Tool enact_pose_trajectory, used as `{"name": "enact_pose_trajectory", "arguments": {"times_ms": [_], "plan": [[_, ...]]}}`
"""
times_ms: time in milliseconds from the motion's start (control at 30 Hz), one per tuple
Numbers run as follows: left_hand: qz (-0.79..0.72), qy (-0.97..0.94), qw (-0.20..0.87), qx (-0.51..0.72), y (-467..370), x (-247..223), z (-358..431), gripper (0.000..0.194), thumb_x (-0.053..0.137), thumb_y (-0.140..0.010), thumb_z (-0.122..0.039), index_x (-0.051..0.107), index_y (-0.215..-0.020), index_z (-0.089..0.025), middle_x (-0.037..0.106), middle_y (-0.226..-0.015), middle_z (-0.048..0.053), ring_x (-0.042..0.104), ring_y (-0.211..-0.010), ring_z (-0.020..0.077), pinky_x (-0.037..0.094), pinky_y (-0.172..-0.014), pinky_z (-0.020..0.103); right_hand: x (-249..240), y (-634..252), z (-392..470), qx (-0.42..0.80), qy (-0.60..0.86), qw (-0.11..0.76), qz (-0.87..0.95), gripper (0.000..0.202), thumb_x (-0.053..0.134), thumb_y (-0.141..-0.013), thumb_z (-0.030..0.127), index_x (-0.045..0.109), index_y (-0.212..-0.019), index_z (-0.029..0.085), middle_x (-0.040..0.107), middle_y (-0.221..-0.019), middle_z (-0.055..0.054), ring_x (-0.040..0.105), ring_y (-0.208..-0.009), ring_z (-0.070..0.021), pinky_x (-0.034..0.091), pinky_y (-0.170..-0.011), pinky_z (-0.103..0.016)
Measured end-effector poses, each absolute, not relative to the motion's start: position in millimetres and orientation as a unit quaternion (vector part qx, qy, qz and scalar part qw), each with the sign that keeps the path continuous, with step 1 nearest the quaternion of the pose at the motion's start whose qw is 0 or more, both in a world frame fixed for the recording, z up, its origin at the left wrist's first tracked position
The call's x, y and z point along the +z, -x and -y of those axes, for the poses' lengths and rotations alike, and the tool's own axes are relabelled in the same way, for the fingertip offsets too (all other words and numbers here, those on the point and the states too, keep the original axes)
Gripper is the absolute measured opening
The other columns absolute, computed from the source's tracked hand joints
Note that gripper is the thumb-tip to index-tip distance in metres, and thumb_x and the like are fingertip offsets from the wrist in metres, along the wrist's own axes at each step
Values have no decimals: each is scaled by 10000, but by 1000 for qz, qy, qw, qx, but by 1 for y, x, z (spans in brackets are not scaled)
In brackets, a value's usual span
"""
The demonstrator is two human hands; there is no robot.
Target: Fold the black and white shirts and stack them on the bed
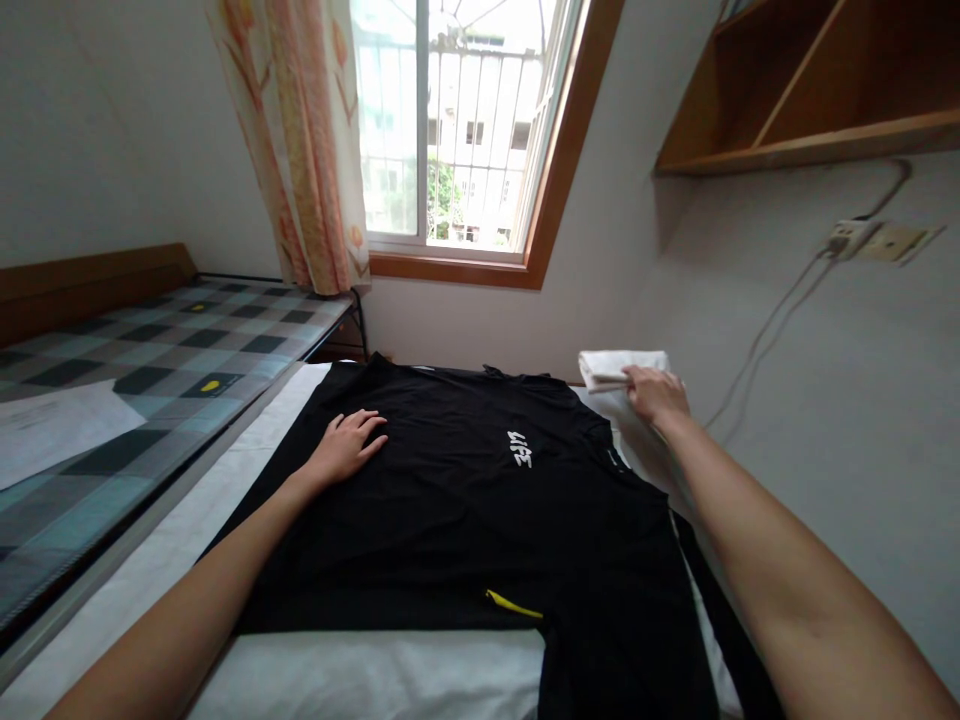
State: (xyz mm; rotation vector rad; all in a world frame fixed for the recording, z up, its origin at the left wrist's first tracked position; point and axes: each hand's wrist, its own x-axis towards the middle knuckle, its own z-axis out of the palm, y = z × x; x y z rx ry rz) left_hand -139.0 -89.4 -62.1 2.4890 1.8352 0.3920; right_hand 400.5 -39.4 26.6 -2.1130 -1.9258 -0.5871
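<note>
A black T-shirt with white lettering on the chest lies spread on a white-covered table, its neckline toward the right. My left hand rests on the shirt's lower part, fingers stretched out and holding nothing. At the far right corner, my right hand grips a folded white cloth by its near edge, just beyond the shirt's sleeve. A small yellow strip shows on the shirt near the armpit close to me.
To the left stands a bed with a checked mattress, papers lying on it. Behind are a curtain and a barred window. On the right wall hang a wooden shelf and a socket with a dangling cord.
</note>
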Motion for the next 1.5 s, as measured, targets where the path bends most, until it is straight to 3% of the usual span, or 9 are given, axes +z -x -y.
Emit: {"name": "enact_pose_trajectory", "arguments": {"times_ms": [167, 333, 567, 700, 800, 1000, 1167, 1367, 1500], "plan": [[-591, -797, 9, 121, 138, -61, 89, 451, 393, -946, -480, 562, -1302, -261, 512, -1438, 85, 426, -1357, 261, 256, -1150, 499, -22, -430, 56, -152, 719, 68, 675, 447, 420, -825, 118, 630, -1216, 172, 606, -1309, -145, 577, -1115, -271, 413, -946, -421], [-588, -799, 10, 124, 138, -61, 89, 446, 397, -944, -480, 564, -1295, -261, 517, -1431, 85, 430, -1351, 258, 258, -1146, 501, -25, -452, 52, -149, 705, 67, 690, 416, 368, -871, 100, 643, -1176, 168, 584, -1322, -160, 527, -1192, -272, 398, -947, -410], [-589, -799, 5, 120, 137, -61, 89, 444, 390, -948, -472, 553, -1300, -257, 520, -1425, 89, 439, -1341, 249, 260, -1146, 491, -29, -453, 51, -151, 704, 35, 693, 421, 443, -833, 96, 668, -1182, 173, 543, -1386, -161, 499, -1248, -280, 387, -1002, -406], [-589, -798, 8, 122, 137, -62, 89, 451, 387, -945, -479, 554, -1297, -250, 516, -1424, 93, 447, -1332, 257, 255, -1144, 505, -29, -430, 56, -139, 697, 8, 704, 457, 420, -822, 104, 689, -1186, 168, 619, -1309, -141, 544, -1206, -279, 392, -1019, -417], [-592, -797, 9, 121, 137, -62, 89, 445, 390, -942, -471, 556, -1294, -255, 516, -1424, 90, 439, -1338, 257, 252, -1144, 505, -25, -411, 57, -148, 703, 21, 695, 413, 408, -846, 154, 724, -1112, 134, 667, -1222, -161, 576, -1160, -296, 401, -1014, -432], [-596, -796, 14, 104, 135, -59, 91, 472, 367, -944, -478, 536, -1329, -265, 486, -1459, 82, 405, -1370, 245, 237, -1155, 491, -34, -358, 66, -86, 644, 127, 750, 501, 361, -946, 354, 582, -1350, 155, 586, -1362, -142, 520, -1273, -247, 376, -1082, -388], [-633, -770, 1, 78, 141, -59, 88, 625, 331, -945, -537, 419, -1463, -196, 371, -1544, 115, 285, -1445, 277, 219, -1166, 476, -61, -320, 85, -24, 636, 60, 769, 578, 370, -948, 537, 456, -1457, 275, 476, -1479, -101, 369, -1401, -302, 266, -1131, -537], [-730, -681, 11, 62, 169, -59, 80, 698, 244, -943, -588, 338, -1515, -199, 303, -1577, 127, 240, -1459, 333, 221, -1143, 567, -67, -314, 101, -67, 638, 44, 766, 576, 262, -991, 484, 476, -1446, 201, 406, -1521, -137, 320, -1426, -300, 249, -1138, -522], [-754, -652, 8, 85, 172, -59, 84, 723, 272, -917, -635, 348, -1514, -235, 289, -1586, 104, 229, -1445, 401, 226, -1124, 607, -68, -312, 123, -67, 662, 55, 745, 624, 285, -966, 562, 445, -1469, 230, 384, -1537, -126, 314, -1423, -333, 259, -1128, -557]]}}
